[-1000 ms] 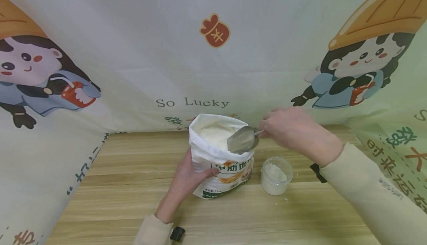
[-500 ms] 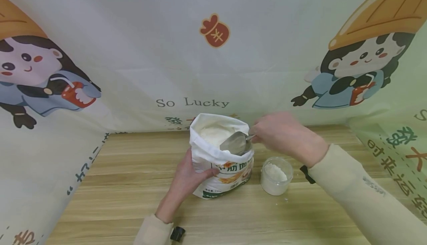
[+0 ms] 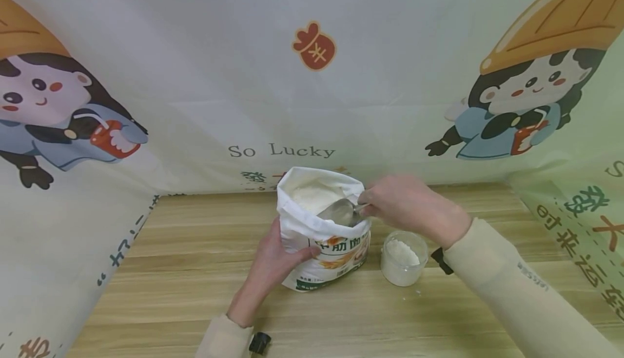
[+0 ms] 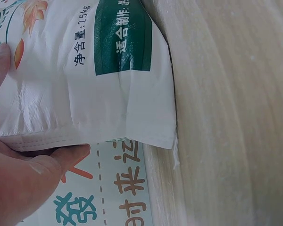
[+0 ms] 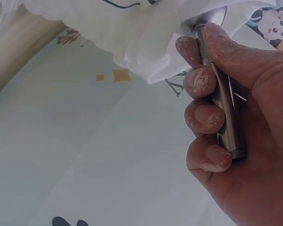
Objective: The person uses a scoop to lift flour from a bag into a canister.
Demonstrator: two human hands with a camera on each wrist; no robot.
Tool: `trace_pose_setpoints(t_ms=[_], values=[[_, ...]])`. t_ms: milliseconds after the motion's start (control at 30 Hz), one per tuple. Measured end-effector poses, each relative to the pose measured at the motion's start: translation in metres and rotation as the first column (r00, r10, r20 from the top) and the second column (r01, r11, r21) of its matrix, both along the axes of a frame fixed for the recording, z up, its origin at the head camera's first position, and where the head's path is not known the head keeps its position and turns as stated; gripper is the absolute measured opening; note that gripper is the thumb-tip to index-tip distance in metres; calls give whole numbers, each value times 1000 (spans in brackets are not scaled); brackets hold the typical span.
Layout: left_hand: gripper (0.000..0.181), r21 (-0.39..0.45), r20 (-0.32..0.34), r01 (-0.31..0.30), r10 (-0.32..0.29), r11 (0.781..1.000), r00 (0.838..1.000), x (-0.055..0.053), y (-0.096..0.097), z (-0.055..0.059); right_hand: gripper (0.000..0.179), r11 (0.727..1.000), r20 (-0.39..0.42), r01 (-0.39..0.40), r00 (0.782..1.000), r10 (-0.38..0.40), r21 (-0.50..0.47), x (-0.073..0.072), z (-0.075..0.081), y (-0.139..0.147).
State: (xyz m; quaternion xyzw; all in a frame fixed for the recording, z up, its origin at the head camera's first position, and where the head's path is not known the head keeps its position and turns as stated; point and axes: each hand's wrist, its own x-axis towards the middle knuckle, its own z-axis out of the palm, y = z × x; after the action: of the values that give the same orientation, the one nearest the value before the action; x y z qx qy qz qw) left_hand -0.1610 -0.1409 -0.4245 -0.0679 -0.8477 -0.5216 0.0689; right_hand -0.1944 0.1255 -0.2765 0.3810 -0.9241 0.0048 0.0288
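Note:
A white flour bag (image 3: 297, 222) stands upright with its rolled top open and white flour (image 3: 314, 195) inside. My left hand (image 3: 275, 255) holds the bag's left side, thumb across the printed front; in the left wrist view its other fingers (image 4: 68, 155) go behind the bag's edge. My right hand (image 3: 407, 203) grips a metal scoop (image 3: 343, 212) by the handle, its bowl tilted down inside the bag's mouth and partly sunk out of sight. In the right wrist view, flour-dusted fingers (image 5: 203, 117) curl round the scoop's handle (image 5: 226, 101).
Right of the bag, a clear round jar (image 3: 403, 274) holds flour, below my right forearm. White specks lie near it on the wooden table (image 3: 195, 249). A printed cloth (image 3: 244, 76) forms walls at the back and both sides.
My right hand has moved left and down with the scoop, whose bowl has gone deeper into the bag. The left hand and the bag have stayed in place.

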Motion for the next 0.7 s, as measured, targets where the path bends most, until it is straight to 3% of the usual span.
trace_pose_setpoints(t_ms=[467,700], values=[[95,2,-7,-1,1,1000,1000,0,0,0,6,996,3,-47,999,47,-82,-2,-13,0],[93,-4,-10,-2,2,1000,1000,0,1,1,9,994,48,-37,998,42,-104,-4,-22,-4]])
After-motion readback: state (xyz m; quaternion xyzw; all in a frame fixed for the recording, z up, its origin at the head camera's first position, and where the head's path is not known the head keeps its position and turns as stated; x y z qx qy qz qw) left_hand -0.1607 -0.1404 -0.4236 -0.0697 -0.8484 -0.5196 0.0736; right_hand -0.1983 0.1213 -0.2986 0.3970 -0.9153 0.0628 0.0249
